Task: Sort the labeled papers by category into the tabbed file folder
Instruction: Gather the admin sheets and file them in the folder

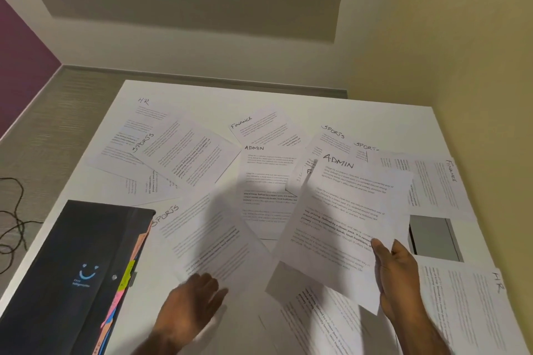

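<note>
Several labeled papers lie scattered over the white table (294, 101). My right hand (396, 274) pinches the lower right edge of a sheet headed ADMIN (343, 210) and holds it lifted above the others. My left hand (193, 301) hovers blurred, fingers apart, over the near end of a SPORTS sheet (207, 239). The black tabbed file folder (75, 274) lies shut at the near left, with coloured tabs along its right edge. Other sheets read HR (138, 118), FINANCE (265, 127), ADMIN (268, 181) and SPORTS (331, 138).
The table stands against a yellow wall on the right. A rectangular cable cutout (432, 238) opens in the tabletop near my right hand. Black cables (13, 225) trail over the grey carpet to the left. A HR sheet (473, 311) lies at the near right.
</note>
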{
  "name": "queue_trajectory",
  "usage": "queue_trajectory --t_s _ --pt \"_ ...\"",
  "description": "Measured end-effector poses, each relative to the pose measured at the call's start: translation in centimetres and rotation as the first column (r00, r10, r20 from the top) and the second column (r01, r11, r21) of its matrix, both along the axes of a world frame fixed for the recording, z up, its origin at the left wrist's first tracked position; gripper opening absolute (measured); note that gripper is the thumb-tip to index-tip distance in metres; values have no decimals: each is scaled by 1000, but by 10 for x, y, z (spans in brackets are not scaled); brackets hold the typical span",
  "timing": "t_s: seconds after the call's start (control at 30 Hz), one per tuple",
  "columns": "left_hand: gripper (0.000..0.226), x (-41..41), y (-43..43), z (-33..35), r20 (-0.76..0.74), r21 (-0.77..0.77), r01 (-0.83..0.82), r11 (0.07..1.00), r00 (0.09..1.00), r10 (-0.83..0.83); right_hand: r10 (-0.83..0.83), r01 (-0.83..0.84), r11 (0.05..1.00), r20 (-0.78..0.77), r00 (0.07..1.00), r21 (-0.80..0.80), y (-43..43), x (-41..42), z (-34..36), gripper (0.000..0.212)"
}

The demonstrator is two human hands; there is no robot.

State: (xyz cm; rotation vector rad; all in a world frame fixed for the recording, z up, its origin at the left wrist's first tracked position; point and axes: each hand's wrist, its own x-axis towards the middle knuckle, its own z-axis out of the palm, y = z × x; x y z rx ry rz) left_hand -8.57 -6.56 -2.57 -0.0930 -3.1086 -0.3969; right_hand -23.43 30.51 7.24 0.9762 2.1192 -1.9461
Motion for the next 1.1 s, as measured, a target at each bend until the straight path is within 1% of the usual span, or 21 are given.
queue_trajectory --t_s 0.1,0.13,0.2,0.23,0.33,0.4,0.47,0.53,0.6,0.67,0.7,0.73,0.77,0.8,0.83,0.87,0.9,0.97,1.0,1.03,1.1 --pt "47 -36 12 17 -30 -85 -133 987 991 131 12 -12 1000 -2 1000 15 1 1 2 29" --pt "46 -55 18 21 -16 -64 -210 976 978 210 13 -13 1000 -5 1000 20 2 1 1 28" --pt "35 -96 31 25 66 78 -389 918 921 384 4 -4 1000 2 1000 11 5 2 -1 24" --pt "34 -117 38 27 122 144 -454 879 890 439 0 0 1000 7 1000 0 7 2 -2 21" --pt "48 -175 54 28 217 250 -509 824 859 464 -16 16 1000 2 1000 -13 10 2 -3 21" --pt "60 -207 60 31 275 263 -554 790 828 489 -30 30 1000 10 1000 5 15 0 -4 25" --pt "77 -229 64 30 326 181 -603 777 782 531 -28 27 998 8 1000 64 22 -3 -5 26" --pt "96 -242 69 27 353 39 -624 780 739 574 -17 17 996 -2 1000 92 26 -4 -2 23" --pt "110 -250 73 23 351 -62 -613 788 726 592 -21 23 997 -23 1000 70 27 -2 5 24" --pt "113 -255 76 18 346 -83 -611 788 723 597 -44 45 999 -47 998 26 27 0 11 28" --pt "111 -257 76 16 350 -73 -618 783 719 601 -49 50 999 -51 997 13 27 2 13 33" --pt "105 -258 76 13 350 -52 -628 776 717 603 -59 60 998 -49 997 14 27 3 13 48" --pt "93 -259 76 11 334 -20 -640 768 720 609 -62 63 998 -47 997 17 29 5 12 66" --pt "76 -260 75 9 309 33 -651 758 728 612 -68 69 998 -52 996 10 31 5 11 81" --pt "58 -260 74 9 284 106 -658 745 738 612 -79 79 997 -56 995 -1 33 7 10 89" --pt "41 -260 72 11 267 193 -657 729 750 605 -81 82 997 -58 995 0 35 7 9 88" --pt "30 -260 70 13 266 273 -643 716 765 586 -89 89 996 -50 995 -5 36 8 8 77" --pt "23 -262 63 22 271 388 -591 707 806 526 -89 86 994 -46 995 -64 37 8 9 42" --pt "23 -263 59 26 256 426 -556 714 831 494 -87 83 993 -44 995 -88 36 7 11 31" --pt "22 -266 54 31 236 459 -525 716 850 472 -74 70 993 -39 996 -92 36 8 11 29" --pt "20 -272 44 45 195 537 -484 692 868 456 -47 43 996 -45 998 -81 34 8 14 30"
